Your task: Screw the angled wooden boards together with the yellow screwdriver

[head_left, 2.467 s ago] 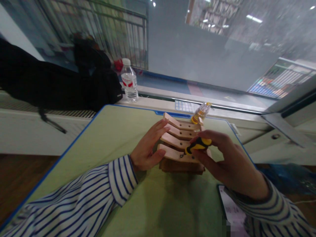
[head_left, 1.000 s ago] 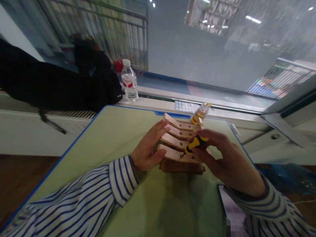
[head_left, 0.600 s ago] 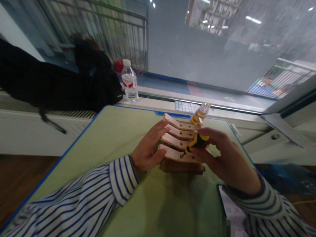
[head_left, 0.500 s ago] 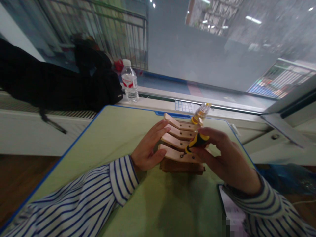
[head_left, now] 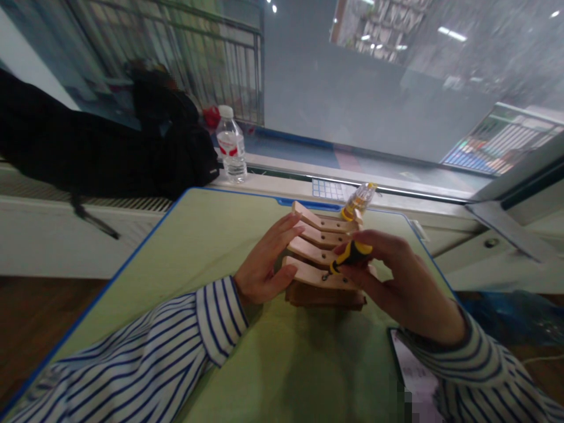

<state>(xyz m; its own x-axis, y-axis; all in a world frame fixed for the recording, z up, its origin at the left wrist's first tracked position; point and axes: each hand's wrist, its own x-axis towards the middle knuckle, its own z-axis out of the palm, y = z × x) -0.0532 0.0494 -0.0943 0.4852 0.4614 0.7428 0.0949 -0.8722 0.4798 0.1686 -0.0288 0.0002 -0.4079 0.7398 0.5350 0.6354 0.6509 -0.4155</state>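
A small wooden slatted piece (head_left: 304, 272) stands on the table, with several bent, pale slats over a darker brown base. Dark screw holes or screw heads dot the slats. My left hand (head_left: 267, 261) lies against the slats' left ends, fingers stretched out and thumb apart on the nearest slat. Between the thumb and fingers of my right hand (head_left: 396, 282) is a short screwdriver (head_left: 352, 254) with a yellow and black handle. It tilts down to the left, its tip at a screw in the nearest slat. My right fingers hide part of the slats' right side.
The light green table (head_left: 176, 252) has a blue edge. A clear container with yellow ends (head_left: 359, 201) lies behind the wooden piece. On the sill stand a water bottle (head_left: 231, 147) and a black bag (head_left: 176, 153). A dark-edged flat object (head_left: 412, 364) lies by my right forearm.
The screwdriver handle and my right fingers have shifted very slightly. My left hand and the wooden piece keep their places.
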